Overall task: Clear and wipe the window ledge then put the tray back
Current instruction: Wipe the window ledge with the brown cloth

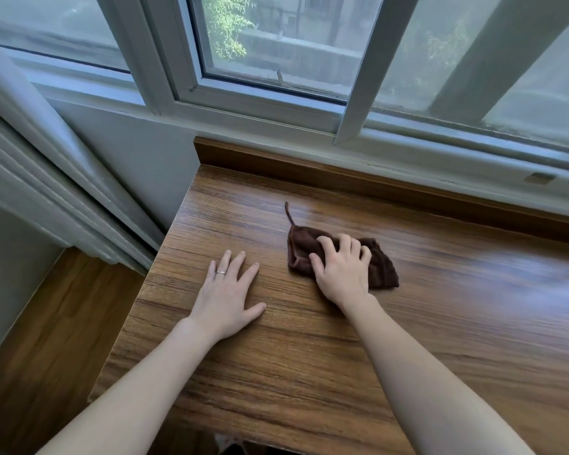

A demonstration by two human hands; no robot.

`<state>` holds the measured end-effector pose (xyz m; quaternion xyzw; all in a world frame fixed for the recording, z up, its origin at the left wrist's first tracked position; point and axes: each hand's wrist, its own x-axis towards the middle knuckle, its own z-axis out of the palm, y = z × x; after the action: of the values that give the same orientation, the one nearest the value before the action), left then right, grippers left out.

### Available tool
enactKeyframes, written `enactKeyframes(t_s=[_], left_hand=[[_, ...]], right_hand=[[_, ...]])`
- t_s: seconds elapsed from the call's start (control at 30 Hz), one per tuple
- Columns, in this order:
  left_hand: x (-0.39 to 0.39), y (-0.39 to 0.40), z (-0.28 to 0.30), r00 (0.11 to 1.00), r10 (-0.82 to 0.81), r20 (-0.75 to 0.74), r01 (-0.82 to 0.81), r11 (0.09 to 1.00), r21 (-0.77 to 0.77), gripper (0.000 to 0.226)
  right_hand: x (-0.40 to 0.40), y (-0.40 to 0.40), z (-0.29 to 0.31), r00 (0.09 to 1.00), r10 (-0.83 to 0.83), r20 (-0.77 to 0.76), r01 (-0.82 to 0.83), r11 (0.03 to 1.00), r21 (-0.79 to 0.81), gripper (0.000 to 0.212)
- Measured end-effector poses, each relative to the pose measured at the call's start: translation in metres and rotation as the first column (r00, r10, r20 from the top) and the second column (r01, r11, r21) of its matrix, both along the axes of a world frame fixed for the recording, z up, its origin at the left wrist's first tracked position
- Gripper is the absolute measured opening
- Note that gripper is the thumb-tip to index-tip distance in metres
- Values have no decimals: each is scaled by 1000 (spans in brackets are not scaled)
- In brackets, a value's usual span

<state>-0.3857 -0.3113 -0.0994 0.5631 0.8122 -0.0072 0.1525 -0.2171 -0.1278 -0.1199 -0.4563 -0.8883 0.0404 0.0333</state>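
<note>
A wide wooden window ledge (424, 323) runs under the window. A folded dark brown cloth (380, 267) lies on it near the middle. My right hand (342, 274) presses down on the cloth, fingers curled over its folds. My left hand (227, 297) rests flat on the bare wood to the left of the cloth, fingers spread, a ring on one finger. No tray is in view.
A raised wooden lip (342, 174) backs the ledge below the white window frame (260, 103). The ledge ends at its left edge (138, 310), with wooden floor (46, 339) below and a pale curtain or moulding (46, 178) at left.
</note>
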Motion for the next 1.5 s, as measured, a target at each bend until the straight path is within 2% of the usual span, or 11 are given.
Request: enactKeyframes(t_s=[0.17, 0.5, 0.73, 1.13, 1.5], left_hand=[[8, -15, 1, 998, -58, 18, 57, 998, 27, 83], [22, -34, 2, 997, -74, 34, 72, 997, 42, 78], [25, -40, 4, 995, -98, 28, 97, 995, 32, 77], [24, -22, 7, 997, -74, 25, 73, 996, 45, 78], [16, 30, 7, 997, 64, 44, -66, 996, 60, 75]], right_hand=[[34, -61, -3, 999, -37, -35, 38, 999, 33, 40], [100, -192, -3, 995, -69, -76, 73, 996, 48, 35], [118, -234, -2, 993, -79, -86, 82, 996, 23, 32], [111, -208, -7, 995, -72, -75, 75, 997, 37, 30], [81, -71, -9, 997, -8, -76, 15, 996, 89, 32]])
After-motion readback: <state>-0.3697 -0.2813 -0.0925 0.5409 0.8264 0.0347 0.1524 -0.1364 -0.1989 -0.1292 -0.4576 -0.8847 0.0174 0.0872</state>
